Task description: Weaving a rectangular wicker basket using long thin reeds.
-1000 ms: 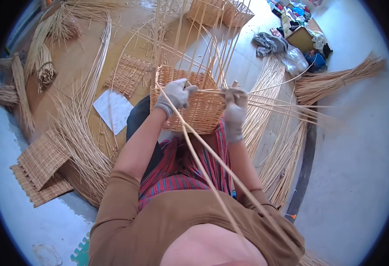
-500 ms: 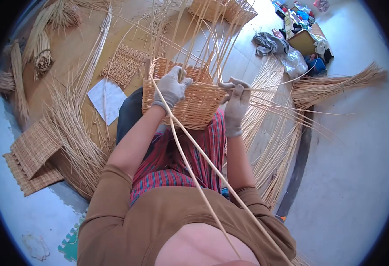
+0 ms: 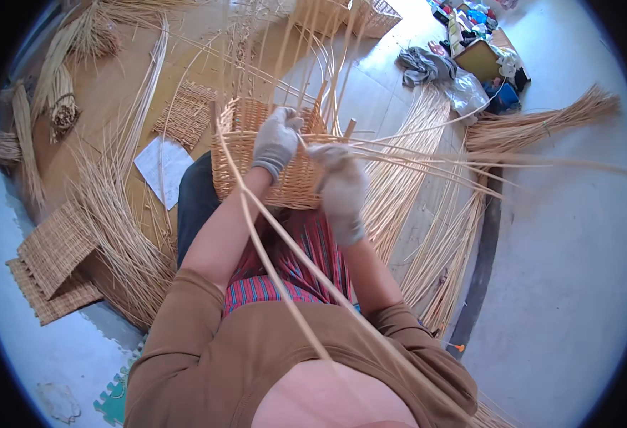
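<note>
A half-woven wicker basket [image 3: 238, 167] with tall upright canes sits on my lap. My left hand [image 3: 276, 140], in a pale glove, has its fingers curled round a thin cane at the basket's front rim. My gloved right hand [image 3: 340, 184] is blurred at the basket's front right, just below the cane ends sticking out rightward; whether its fingers grip anything is unclear. Two long pale canes [image 3: 290, 245] run from the rim's left end diagonally down across my forearm and chest.
Cane bundles [image 3: 420, 143] lie on both sides on the floor. Woven panels [image 3: 56, 250], a white sheet [image 3: 158, 171] and another panel [image 3: 185, 114] are at left. Two baskets [image 3: 375, 16] stand behind; clothes [image 3: 424, 70], a plastic bag [image 3: 463, 96] and a cluttered box [image 3: 474, 60] are top right.
The basket has shifted left. My right hand has moved left and down from the right corner to the front face, swinging outward canes with it. My left hand stays at the rim.
</note>
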`<action>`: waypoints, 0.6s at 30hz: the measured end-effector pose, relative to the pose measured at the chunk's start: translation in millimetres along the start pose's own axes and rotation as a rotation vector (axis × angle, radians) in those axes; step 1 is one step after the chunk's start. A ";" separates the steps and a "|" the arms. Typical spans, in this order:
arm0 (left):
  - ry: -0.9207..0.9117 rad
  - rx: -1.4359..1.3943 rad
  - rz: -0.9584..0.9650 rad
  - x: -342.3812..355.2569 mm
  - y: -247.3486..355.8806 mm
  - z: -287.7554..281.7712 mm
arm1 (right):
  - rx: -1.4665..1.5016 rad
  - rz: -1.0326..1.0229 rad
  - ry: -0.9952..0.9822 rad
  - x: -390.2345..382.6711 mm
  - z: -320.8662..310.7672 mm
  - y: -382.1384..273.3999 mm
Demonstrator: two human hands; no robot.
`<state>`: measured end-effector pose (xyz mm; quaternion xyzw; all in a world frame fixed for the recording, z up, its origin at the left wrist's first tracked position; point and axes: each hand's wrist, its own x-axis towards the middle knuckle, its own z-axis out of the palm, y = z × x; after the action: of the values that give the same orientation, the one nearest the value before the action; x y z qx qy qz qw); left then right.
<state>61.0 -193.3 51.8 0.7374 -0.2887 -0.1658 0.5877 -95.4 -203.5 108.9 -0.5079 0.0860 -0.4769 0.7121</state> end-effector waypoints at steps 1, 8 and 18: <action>0.023 -0.067 0.034 0.6 -9.1 -2.3 | -0.225 0.033 -0.031 18.3 -42.0 -1.2; 0.013 0.213 0.414 -39.9 55.6 -17.2 | -0.751 0.353 0.368 77.0 -91.6 -62.4; -0.272 0.899 0.380 -51.6 35.1 18.7 | -1.941 -0.382 -0.105 120.1 -75.0 -27.1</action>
<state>1.8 -180.7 75.9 0.8238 -0.5344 -0.0096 0.1889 -93.3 -344.5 139.0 -0.8969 0.3246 -0.2835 -0.0987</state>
